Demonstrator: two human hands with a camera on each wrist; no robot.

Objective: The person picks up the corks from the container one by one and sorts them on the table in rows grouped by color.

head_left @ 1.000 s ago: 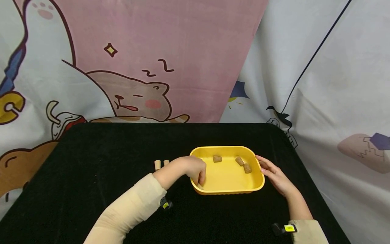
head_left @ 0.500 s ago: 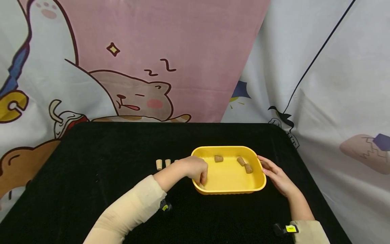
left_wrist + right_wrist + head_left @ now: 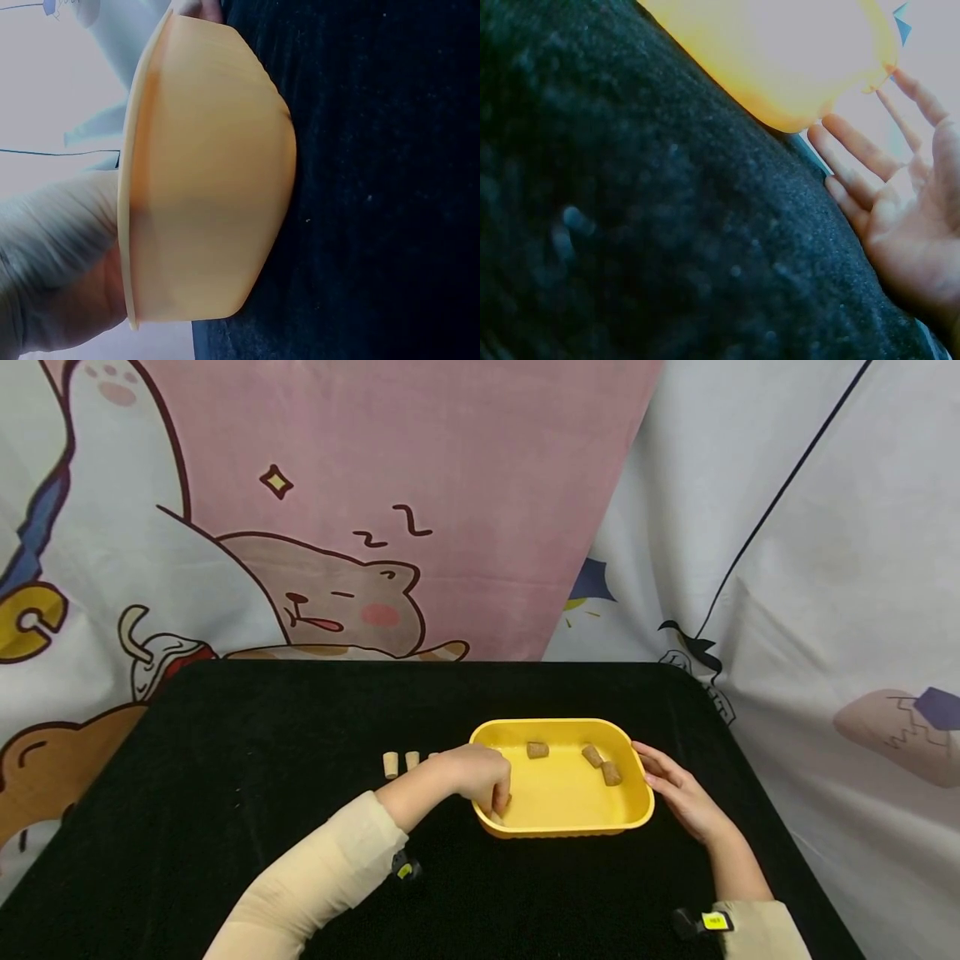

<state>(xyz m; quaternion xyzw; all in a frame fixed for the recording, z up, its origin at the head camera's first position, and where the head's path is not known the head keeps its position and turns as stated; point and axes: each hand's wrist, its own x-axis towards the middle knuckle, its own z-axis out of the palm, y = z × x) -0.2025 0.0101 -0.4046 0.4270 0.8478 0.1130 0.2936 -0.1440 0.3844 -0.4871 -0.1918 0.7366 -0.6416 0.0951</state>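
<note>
A yellow plastic tray (image 3: 570, 793) with rounded corners stands on the black cloth, several brown cork stoppers lying inside, one cork (image 3: 537, 750) near its far wall. My left hand (image 3: 483, 774) reaches over the tray's left rim, its fingers pointing down to the floor of the tray and pinching a cork (image 3: 496, 817) that is mostly hidden. In the left wrist view the tray's wall (image 3: 210, 172) covers the fingers. My right hand (image 3: 682, 795) touches the right rim with fairly straight fingers (image 3: 855, 150), seen spread along the outside in the right wrist view.
Left of the tray, corks stand upright in a row, among them one cork (image 3: 391, 765) and another cork (image 3: 412, 760); my left forearm partly hides the row. Black cloth (image 3: 262, 735) covers the table. A printed curtain (image 3: 480, 510) hangs behind it.
The left hand stays down inside the tray and the right hand stays on its rim. A brown bit of cork now shows beside the left fingertips. The head view has shifted slightly.
</note>
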